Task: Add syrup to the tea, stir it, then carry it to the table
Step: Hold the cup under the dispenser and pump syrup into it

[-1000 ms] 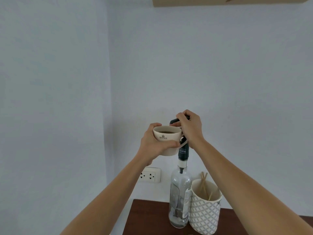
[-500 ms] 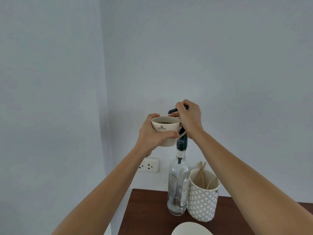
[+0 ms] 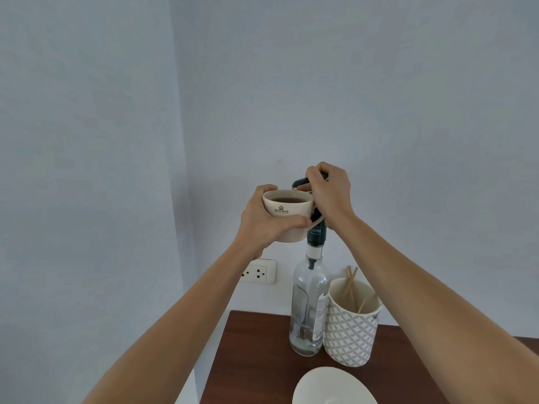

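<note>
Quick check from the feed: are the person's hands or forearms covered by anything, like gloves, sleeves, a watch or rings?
No. The left hand and right hand are bare, no gloves or rings visible. Both forearms are uncovered down to the frame edge, with no sleeves, watch or bracelets showing.

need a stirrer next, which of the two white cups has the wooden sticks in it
The patterned cup standing on the wooden counter, right of the syrup bottle. The plain cup in the left hand holds tea only.

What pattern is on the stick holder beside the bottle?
A grey and white lattice of diamond shapes on the holder, clearest in the head view.
</note>
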A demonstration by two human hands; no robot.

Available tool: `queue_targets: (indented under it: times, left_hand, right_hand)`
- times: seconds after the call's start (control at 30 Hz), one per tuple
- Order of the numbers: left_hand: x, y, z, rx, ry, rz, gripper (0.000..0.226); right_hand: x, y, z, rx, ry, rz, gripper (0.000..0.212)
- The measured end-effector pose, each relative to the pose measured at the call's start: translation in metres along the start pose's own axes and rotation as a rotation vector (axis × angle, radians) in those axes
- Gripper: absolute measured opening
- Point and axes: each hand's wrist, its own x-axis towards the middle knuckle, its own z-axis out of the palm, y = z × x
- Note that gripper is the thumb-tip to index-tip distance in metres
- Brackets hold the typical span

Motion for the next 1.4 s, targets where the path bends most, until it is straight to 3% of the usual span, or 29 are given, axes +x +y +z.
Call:
queue_targets:
  times: [0.23,0.4,0.63,1.4]
  left_hand:
    - [-0.002,-0.003,0.001,-0.010,0.007,-0.019,0.100]
    - [-0.005,-0.001,0.001,-0.031,-0.002,-0.034,0.101]
    - [-0.001,0.014,0.002,-0.045,-0.015,-0.020,0.102]
    - [-0.001,0.007,0.004,-0.053,-0.013,-0.018,0.104]
  right_hand:
    - [0.000,0.006,0.001,-0.023,-0.020,0.002,0.022]
    - [-0.002,0.001,-0.001,-0.023,-0.017,0.014,0.029]
    - [0.009,-0.004,-0.001,-0.074,0.002,0.007,0.017]
    - [0.014,0.011,0.000,-0.048,-0.012,-0.016,0.022]
